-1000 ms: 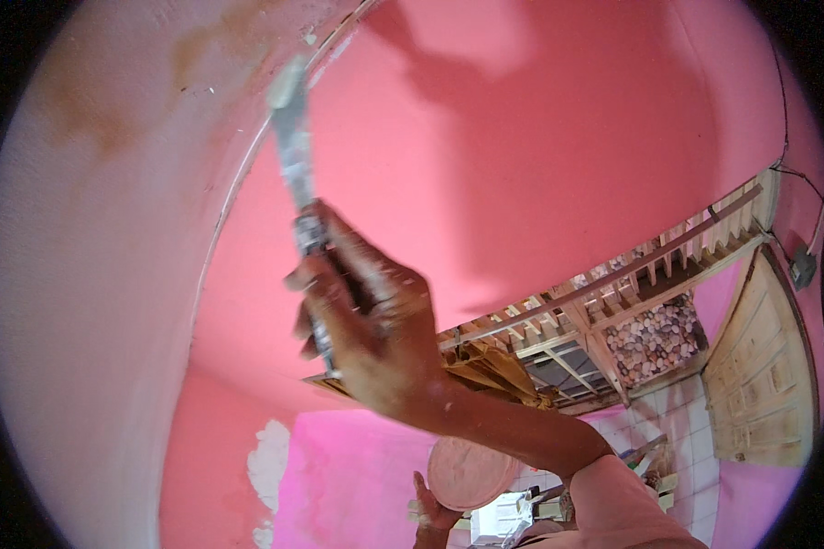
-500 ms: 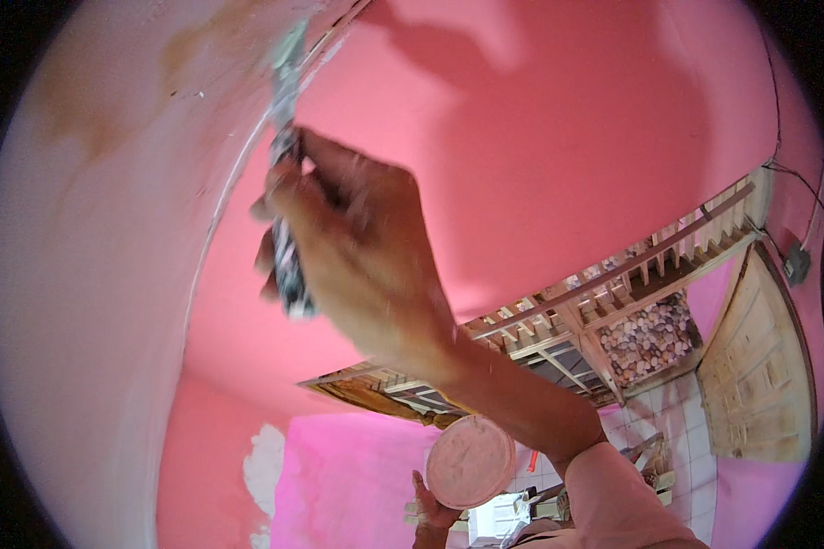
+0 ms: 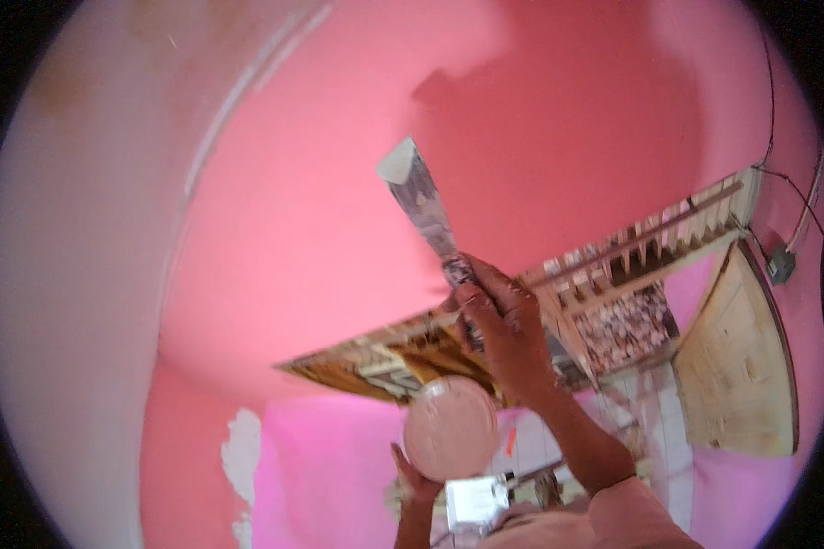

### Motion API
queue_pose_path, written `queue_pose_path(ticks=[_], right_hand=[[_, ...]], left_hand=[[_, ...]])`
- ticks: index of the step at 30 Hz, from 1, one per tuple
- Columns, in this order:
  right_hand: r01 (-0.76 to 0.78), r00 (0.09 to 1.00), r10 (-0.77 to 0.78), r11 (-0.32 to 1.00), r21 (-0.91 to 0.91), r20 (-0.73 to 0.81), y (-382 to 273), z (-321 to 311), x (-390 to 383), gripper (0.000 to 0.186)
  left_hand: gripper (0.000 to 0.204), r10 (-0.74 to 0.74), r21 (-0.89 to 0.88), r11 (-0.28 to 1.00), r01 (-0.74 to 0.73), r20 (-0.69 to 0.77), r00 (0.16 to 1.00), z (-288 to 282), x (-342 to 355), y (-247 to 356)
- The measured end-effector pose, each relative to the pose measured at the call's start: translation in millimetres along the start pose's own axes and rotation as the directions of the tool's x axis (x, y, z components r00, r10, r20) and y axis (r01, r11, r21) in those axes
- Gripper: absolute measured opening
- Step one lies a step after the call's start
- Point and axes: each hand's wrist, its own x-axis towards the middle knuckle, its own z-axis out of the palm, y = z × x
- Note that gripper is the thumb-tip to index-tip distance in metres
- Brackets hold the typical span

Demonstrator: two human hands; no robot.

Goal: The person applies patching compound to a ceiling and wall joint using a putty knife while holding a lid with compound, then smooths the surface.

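My right hand (image 3: 502, 322) is raised and grips the handle of a putty knife (image 3: 423, 203). Its wide, paste-smeared blade points up and to the left against the pink surface (image 3: 339, 210) overhead. Just below that hand, my left hand (image 3: 414, 478) holds up a round container (image 3: 450, 428) of pale pink paste from underneath, only its fingers showing. My right forearm comes up from a pink sleeve (image 3: 634, 514) at the lower edge.
A pale, stained surface (image 3: 64, 274) meets the pink one along a curved edge at left. A wooden slatted opening (image 3: 668, 242), a wooden door (image 3: 742, 357), a wall box with cables (image 3: 780, 265) and a peeled paint patch (image 3: 243, 453) are around.
My right hand has brought the putty knife away from the curved edge at the upper left, down and to the right, to just above the container. The left hand stays low.
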Motion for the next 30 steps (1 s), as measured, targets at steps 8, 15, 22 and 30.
queue_pose_path(ticks=[8,15,22,30], right_hand=[[-0.397,0.911,0.399,0.789,-0.469,-0.101,80.3,-111.9,-75.6,0.035],[-0.576,0.815,0.465,0.715,-0.396,-0.346,97.0,-194.8,-157.2,0.029],[-0.666,0.726,0.379,0.593,-0.452,-0.573,66.5,-255.0,-195.6,0.022],[-0.499,0.845,0.338,0.223,-0.838,-0.413,54.5,-221.7,-151.9,0.035]], left_hand=[[0.083,0.199,0.131,0.968,-0.214,0.118,0.973,28.0,68.7,-5.4],[0.076,0.003,-0.162,0.987,-0.005,-0.013,1.000,26.9,74.8,-32.0],[0.078,-0.019,-0.139,0.990,0.011,-0.060,0.998,12.5,83.1,-44.2],[0.077,-0.002,-0.139,0.990,0.006,0.028,1.000,8.0,97.5,-72.0]])
